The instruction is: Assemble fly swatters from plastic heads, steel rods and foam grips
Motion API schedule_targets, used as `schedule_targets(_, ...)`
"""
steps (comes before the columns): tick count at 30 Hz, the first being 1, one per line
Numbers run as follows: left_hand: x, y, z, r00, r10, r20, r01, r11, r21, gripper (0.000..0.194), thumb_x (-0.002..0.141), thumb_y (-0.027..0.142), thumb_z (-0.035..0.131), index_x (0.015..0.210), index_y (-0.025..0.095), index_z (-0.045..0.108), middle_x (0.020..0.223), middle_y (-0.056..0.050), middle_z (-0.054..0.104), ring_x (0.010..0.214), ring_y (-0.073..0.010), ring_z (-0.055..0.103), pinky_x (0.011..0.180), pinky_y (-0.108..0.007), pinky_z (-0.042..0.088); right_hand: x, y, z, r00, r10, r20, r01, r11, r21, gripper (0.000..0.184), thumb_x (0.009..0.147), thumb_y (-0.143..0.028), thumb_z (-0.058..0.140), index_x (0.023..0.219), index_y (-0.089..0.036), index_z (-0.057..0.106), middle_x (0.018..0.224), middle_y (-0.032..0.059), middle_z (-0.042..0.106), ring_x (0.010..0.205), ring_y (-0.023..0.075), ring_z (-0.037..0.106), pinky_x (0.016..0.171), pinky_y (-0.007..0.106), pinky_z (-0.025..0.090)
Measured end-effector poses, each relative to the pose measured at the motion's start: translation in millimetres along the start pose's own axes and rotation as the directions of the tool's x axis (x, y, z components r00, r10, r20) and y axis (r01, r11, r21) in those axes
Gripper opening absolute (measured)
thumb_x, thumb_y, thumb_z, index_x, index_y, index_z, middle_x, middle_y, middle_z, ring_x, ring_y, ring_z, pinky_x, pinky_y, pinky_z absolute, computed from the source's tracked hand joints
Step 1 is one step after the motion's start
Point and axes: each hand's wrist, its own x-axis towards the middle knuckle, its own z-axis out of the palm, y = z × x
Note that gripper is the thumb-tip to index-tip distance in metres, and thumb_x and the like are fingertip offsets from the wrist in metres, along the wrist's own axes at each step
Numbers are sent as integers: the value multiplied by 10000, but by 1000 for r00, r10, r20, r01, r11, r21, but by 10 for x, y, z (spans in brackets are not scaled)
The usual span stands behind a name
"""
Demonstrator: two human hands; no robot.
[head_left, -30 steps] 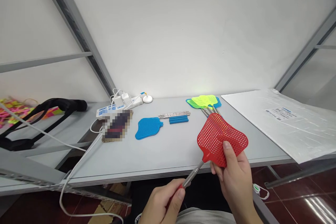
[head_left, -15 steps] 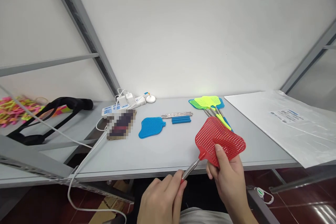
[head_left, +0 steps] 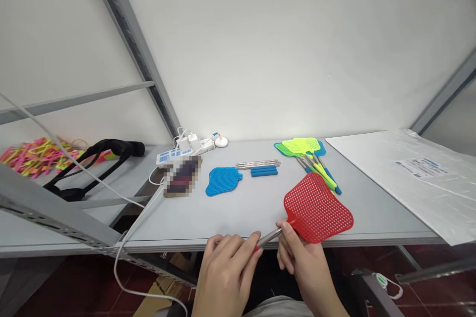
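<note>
A red fly swatter [head_left: 319, 209] with a perforated head and a metal rod is held across the table's front edge. My left hand [head_left: 228, 272] is closed around its red handle end, which is mostly hidden. My right hand [head_left: 303, 262] pinches the swatter at the neck, where rod meets head. Beyond them on the table lie a loose blue swatter head [head_left: 223, 181], several metal rods [head_left: 258, 164] and several blue handle tubes [head_left: 264, 171]. Green, yellow and blue fly swatters [head_left: 303, 146] are piled further back on the right.
A white power strip [head_left: 173, 154] with plugs and cables stands at the back left, beside a blurred-out flat item [head_left: 183, 176]. Black goggle-like frames [head_left: 100, 158] and colourful pieces [head_left: 37, 157] lie further left. A large white package [head_left: 394, 173] covers the right side. A grey shelf post [head_left: 137, 44] rises at left.
My right hand has moved from the red swatter's head down to its neck. The left hand keeps its hold on the handle. The view has shifted slightly, moving the table items rightward.
</note>
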Motion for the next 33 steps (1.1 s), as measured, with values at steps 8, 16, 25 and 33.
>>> schedule_targets(8, 6, 45, 81, 606, -791, -76, 431, 407, -805, 416, 580, 329, 891, 943, 213, 724, 653, 14, 671, 563, -151, 627, 580, -245, 532, -43, -33, 77, 994, -20, -105, 32, 993, 110, 276, 864, -436, 670, 903, -168, 618, 601, -55, 541, 361, 65, 456, 439, 262, 459)
schedule_targets(16, 66, 336, 413, 622, -735, 272, 167, -216, -962, 399, 711, 411, 821, 992, 151, 709, 812, -71, 677, 653, -154, 643, 524, -223, 535, -96, 80, 187, 998, 13, -67, 2, 975, 222, 228, 872, -401, 674, 834, -185, 610, 589, -61, 517, 404, 45, 424, 434, 211, 400)
schedule_targets(25, 62, 399, 491, 598, -794, 107, 183, 5, -983, 334, 780, 455, 749, 893, 146, 691, 924, -75, 654, 656, -147, 630, 623, -287, 558, -48, 126, 85, 995, -54, -85, 62, 993, 102, 219, 881, -386, 664, 815, -185, 609, 592, -48, 503, 485, 88, 469, 489, 244, 422)
schedule_targets(33, 60, 160, -13, 456, -889, -42, 63, 80, -995, 314, 763, 439, 770, 859, 148, 697, 1007, -46, 633, 731, -165, 668, 686, -329, 628, 151, -547, -346, 931, -137, -337, 204, 964, 173, 218, 815, -368, 739, 901, -197, 635, 667, -62, 397, 527, 61, 403, 461, 192, 393)
